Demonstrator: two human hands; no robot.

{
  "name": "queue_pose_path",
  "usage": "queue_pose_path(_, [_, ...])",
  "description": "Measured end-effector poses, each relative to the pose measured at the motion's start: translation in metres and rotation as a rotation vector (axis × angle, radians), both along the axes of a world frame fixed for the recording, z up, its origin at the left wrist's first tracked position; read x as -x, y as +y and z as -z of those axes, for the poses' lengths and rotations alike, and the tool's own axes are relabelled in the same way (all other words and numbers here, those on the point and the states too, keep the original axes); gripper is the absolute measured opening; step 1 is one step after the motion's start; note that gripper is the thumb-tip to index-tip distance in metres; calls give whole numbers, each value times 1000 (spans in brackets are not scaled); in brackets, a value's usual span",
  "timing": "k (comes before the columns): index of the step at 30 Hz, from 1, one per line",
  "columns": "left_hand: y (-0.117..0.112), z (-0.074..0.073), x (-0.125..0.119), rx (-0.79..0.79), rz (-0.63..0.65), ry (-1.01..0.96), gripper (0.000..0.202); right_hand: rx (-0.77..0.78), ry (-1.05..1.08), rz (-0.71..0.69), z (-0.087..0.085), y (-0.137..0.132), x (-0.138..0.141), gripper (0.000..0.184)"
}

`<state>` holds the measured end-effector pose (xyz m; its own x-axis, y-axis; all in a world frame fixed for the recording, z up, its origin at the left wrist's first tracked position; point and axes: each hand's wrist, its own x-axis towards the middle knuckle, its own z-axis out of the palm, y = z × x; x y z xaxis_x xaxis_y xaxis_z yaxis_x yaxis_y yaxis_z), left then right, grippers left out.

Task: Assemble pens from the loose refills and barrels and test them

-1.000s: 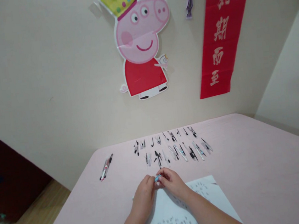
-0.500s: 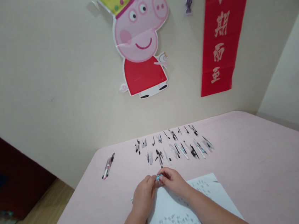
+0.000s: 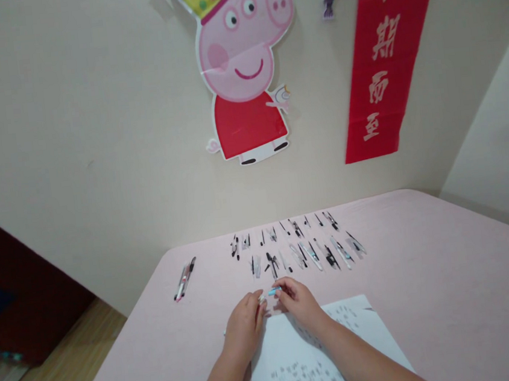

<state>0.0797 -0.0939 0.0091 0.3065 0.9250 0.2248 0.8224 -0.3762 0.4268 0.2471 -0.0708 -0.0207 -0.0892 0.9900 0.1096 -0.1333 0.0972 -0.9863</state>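
Blue part (image 3: 274,291) is pinched between thumb and fingers of the right hand (image 3: 299,302), just beyond the far edge of the paper (image 3: 294,356). The left hand (image 3: 244,325) pinches a pale part (image 3: 262,299) just to its left, a gap between the two. Farther off, pen parts (image 3: 311,258) lie in two rows on the tabletop (image 3: 449,267); pens (image 3: 184,280) lie well apart at left.

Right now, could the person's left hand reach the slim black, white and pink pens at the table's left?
Probably yes: just pink tabletop shows between the left hand and those pens. The small pale piece in its fingers might hinder picking one up.
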Motion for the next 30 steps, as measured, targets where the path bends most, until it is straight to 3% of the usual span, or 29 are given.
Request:
queue_pose_path(4, [0, -1, 0, -11, -28, 34, 28, -63, -84, 67, 2, 2, -1, 24])
queue_pose_path(8, [-1, 2, 1, -38, -84, 33, 23, -165, -390, 74, 0, -1, -2, 11])
queue_pose_path(12, [0, 5, 2, -73, -114, 5, 17, -265, -686, 66, -7, -7, -2, 15])
queue_pose_path(15, [1, 7, 3, -103, -92, -35, 13, -318, -784, 93, -12, -11, -2, 16])
queue_pose_path(23, [-1, 6, 0, -151, -74, -186, 8, -306, -653, 130, -14, -12, -2, 24])
queue_pose_path(28, [0, 5, -1, -158, 36, -195, 11, -324, -590, 79, -18, -13, -3, 10])
queue_pose_path(30, [-1, 3, -2, -144, 78, -183, 14, -341, -588, 37, -19, -13, -3, 13])
